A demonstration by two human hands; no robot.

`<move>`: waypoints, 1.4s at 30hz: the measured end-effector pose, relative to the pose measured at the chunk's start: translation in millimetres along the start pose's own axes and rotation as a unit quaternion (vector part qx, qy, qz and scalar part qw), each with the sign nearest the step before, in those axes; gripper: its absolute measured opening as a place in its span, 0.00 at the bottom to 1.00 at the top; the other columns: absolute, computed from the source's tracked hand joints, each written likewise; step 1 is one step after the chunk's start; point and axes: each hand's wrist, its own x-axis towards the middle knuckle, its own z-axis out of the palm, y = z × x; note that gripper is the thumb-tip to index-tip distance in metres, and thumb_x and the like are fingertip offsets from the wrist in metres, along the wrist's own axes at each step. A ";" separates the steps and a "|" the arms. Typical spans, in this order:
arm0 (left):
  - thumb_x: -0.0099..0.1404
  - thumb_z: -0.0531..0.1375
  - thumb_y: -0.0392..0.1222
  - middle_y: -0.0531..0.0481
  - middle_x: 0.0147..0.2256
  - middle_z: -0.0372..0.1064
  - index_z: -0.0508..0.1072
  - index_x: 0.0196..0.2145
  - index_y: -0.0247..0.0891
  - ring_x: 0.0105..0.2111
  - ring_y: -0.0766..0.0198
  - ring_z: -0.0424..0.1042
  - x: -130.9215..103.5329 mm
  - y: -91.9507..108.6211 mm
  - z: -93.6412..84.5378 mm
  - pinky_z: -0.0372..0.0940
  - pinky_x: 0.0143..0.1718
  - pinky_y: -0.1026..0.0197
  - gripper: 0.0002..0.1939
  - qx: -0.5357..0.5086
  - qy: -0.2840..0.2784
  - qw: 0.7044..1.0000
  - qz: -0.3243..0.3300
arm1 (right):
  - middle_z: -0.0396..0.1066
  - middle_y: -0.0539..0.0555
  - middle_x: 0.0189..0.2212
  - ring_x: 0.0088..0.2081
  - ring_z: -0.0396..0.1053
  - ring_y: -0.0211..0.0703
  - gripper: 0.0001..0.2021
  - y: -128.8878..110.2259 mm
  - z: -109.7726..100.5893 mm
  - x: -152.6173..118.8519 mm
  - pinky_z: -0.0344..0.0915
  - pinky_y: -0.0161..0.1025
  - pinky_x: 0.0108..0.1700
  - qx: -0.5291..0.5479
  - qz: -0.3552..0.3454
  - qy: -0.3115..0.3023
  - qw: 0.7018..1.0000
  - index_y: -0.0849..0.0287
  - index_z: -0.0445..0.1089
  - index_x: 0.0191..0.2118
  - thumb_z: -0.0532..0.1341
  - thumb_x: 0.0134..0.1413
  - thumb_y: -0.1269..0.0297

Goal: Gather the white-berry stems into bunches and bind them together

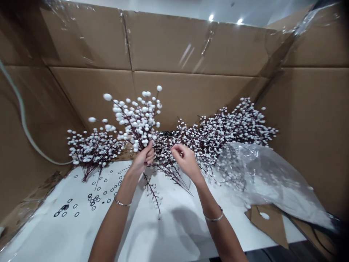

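My left hand (pixel 143 159) is wrapped round the stems of a bunch of white berry sprays (pixel 139 120), held upright above the table. Below this fist a single thin berry sprig (pixel 152 194) slants down to the tabletop. To the right, my right hand (pixel 185 160) is raised with thumb and forefinger drawn together; anything between them is too small to make out. Behind that hand a big heap of white berry sprays (pixel 226 127) on dark red stems lies along the back. Another smaller bunch of sprays (pixel 94 149) rests at the left.
Many small black rings (pixel 94 200) are scattered over the left of the white table (pixel 169 243). A clear plastic bag (pixel 272 174) covers part of the heap at right, near a torn cardboard piece (pixel 268 222). Cardboard walls (pixel 163 47) enclose the back and sides; a pale cable (pixel 23 116) hangs left.
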 end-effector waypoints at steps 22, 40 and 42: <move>0.56 0.66 0.45 0.63 0.16 0.38 0.56 0.22 0.37 0.14 0.77 0.38 -13.2 32.4 -30.7 0.41 0.15 0.71 0.21 0.096 0.094 0.987 0.086 | 0.73 0.53 0.25 0.23 0.70 0.34 0.10 20.2 43.6 -0.1 0.65 0.30 0.28 0.351 0.251 -0.400 0.809 0.64 0.70 0.37 0.62 0.47 0.65; 0.54 0.68 0.51 0.60 0.21 0.46 0.65 0.33 0.35 0.17 0.77 0.45 -2.1 -9.7 -4.8 0.46 0.18 0.70 0.21 0.051 -0.104 0.993 0.000 | 0.74 0.53 0.25 0.24 0.72 0.34 0.17 -36.2 4.0 61.6 0.63 0.29 0.26 0.361 0.004 -0.154 0.920 0.61 0.62 0.39 0.63 0.52 0.53; 0.56 0.67 0.48 0.60 0.21 0.46 0.64 0.34 0.35 0.17 0.77 0.46 -1.1 -11.1 -6.1 0.46 0.18 0.69 0.18 0.054 -0.117 0.992 0.001 | 0.74 0.53 0.25 0.25 0.72 0.34 0.18 -40.5 0.3 61.9 0.62 0.30 0.25 0.314 -0.001 -0.156 0.936 0.61 0.63 0.39 0.62 0.52 0.51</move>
